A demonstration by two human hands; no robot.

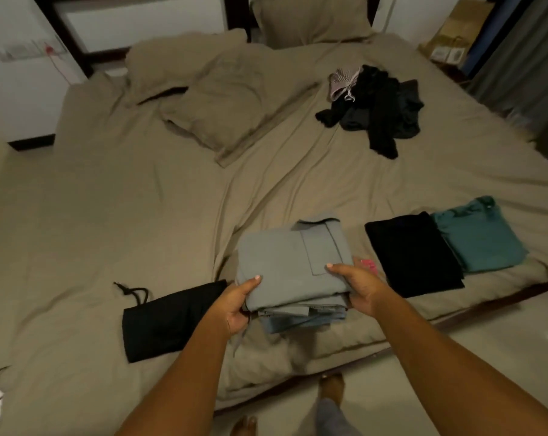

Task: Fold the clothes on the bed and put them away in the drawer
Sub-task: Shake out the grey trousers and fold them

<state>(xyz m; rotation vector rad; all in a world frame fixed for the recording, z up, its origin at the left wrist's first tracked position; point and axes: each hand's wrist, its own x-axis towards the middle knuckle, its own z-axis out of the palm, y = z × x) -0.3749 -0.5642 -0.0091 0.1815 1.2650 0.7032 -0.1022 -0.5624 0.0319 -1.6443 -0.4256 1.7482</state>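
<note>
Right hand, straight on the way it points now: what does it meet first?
The folded grey clothes stack that the right hand grips; it points left and away, into the stack's right edge. Beyond looks like bare bed sheet, depth unclear.

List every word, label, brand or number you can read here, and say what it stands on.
No text can be read in this view.
Two pale labels on the box: too blurred to read.
The grey stack, black fold and green fold: no print or tag shows.
</note>
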